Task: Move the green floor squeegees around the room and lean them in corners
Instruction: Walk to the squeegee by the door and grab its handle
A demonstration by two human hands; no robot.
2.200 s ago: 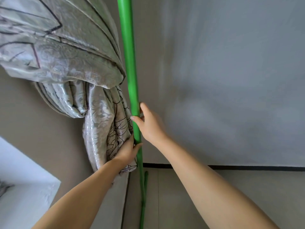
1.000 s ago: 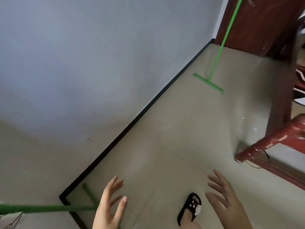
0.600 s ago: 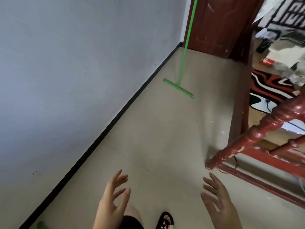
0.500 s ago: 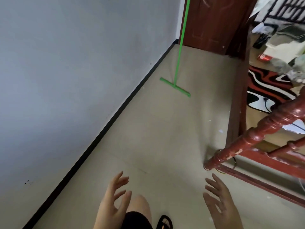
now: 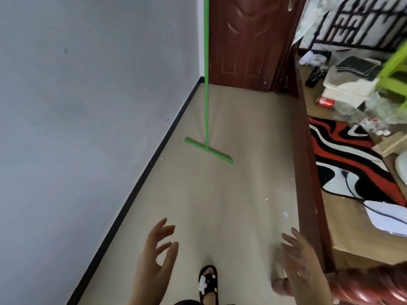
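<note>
While standing on the beige floor [image 5: 220,194] beside the grey painted wall [image 5: 88,106]: both hands raised low in the frame, empty. Left hand [image 5: 154,260] spread wide, fingers [image 5: 160,227] apart and slightly curled, holding nothing. Right hand [image 5: 301,265] likewise open, blurred, palm turned inward, gripping nothing, close to the dark red wooden bed frame [image 5: 308,172]. Further ahead, well apart from both hands: green long-handled floor squeegee [image 5: 206,106], blade flat on the floor near the black skirting strip [image 5: 143,183], handle rising toward the corner where the grey wall meets the dark brown panelled door [image 5: 246,40]; top of the handle out of frame. One foot in a black patterned slipper [image 5: 208,282] between the hands. Red, black and white patterned rug [image 5: 352,161] on the right.
</note>
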